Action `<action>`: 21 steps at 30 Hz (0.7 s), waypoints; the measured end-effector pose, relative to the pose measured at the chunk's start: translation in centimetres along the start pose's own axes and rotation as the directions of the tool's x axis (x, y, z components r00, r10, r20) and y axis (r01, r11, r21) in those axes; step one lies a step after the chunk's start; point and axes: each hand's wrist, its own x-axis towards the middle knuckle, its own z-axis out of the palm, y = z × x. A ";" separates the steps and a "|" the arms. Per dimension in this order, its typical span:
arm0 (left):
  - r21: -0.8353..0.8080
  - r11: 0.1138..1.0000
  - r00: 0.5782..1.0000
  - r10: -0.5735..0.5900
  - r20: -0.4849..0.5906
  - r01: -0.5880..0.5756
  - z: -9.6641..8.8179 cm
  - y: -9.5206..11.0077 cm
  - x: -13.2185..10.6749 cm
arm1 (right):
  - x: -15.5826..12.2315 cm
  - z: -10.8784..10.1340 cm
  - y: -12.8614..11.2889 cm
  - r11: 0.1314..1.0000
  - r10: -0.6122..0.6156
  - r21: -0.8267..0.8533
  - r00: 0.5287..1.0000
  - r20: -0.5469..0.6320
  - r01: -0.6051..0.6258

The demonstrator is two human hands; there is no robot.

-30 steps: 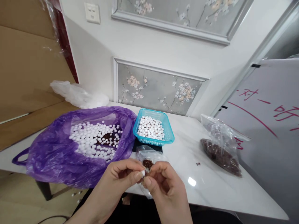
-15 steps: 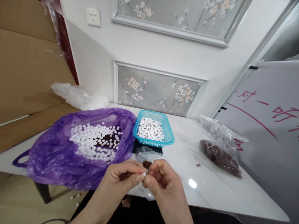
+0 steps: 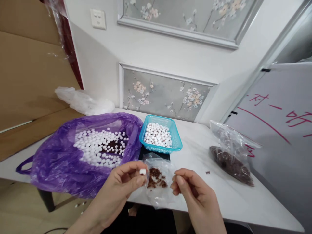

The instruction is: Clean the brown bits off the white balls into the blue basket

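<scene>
Between thumb and forefinger, my left hand (image 3: pixel 125 185) pinches a small white ball (image 3: pixel 142 171) with a dark patch on its underside. My right hand (image 3: pixel 195 193) is off to the right, apart from the ball, its fingertips pressed together; whatever they may hold is too small to make out. A clear plastic bag (image 3: pixel 159 196) lies below and between both hands, with small reddish-brown bits (image 3: pixel 156 175) on it. Just beyond stands a blue basket (image 3: pixel 176 138) filled with similar white balls (image 3: pixel 158 135), some showing brown spots.
A purple plastic bag (image 3: pixel 56 162) on the left holds many white balls and dark brown bits. At the right sits a clear bag of brown material (image 3: pixel 229 164), near a tiny brown piece (image 3: pixel 207 172) on the white table (image 3: pixel 263 208). A whiteboard (image 3: pixel 280 87) and cardboard (image 3: pixel 29 71) flank the table.
My hands have separated: the right has moved right, away from the ball, while the left keeps the ball and has shifted slightly left. The brown bits on the clear bag now show.
</scene>
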 end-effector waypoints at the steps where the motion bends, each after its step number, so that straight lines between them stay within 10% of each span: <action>1: 0.027 0.999 0.999 0.027 -0.034 -0.027 -0.1 0.3 0.0 | 0.0 -0.4 0.1 0.999 -0.004 -0.043 1.000 -0.007 0.004; 7: 0.125 0.982 0.978 0.161 -0.131 -0.145 -0.7 1.7 0.3 | 0.2 -0.6 1.4 0.918 -0.153 -0.367 0.988 0.024 0.151; 14: 0.338 0.860 0.892 0.439 -0.107 -0.382 0.0 2.7 2.5 | 1.2 3.0 2.7 0.439 -0.088 -0.839 0.944 0.317 0.323; 21: 0.549 0.705 0.863 0.501 0.063 -0.449 2.2 3.7 10.2 | 1.9 5.6 4.2 0.395 -0.153 -0.829 0.918 0.366 0.396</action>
